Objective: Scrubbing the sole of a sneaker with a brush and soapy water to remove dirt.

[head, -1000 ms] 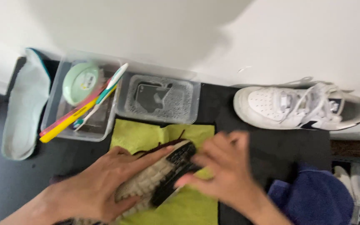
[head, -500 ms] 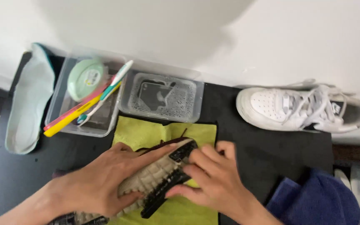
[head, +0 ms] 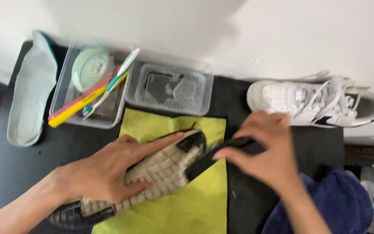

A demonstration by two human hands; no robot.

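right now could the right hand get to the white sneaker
Probably yes. The right hand sits just in front of the white sneaker, with only bare black mat between them. But its fingers are pinching a black insole being drawn from the shoe, so it is not free.

Upper left: pale grey foam insole [head: 30, 91]; clear plastic tub [head: 61, 102] holding round mint-green tin [head: 91, 68], toothbrushes [head: 96, 96]. Top centre: clear wet plastic tray [head: 170, 89]. Upper right: white laced sneaker [head: 317, 103]. Lower right: navy towel [head: 338, 208].
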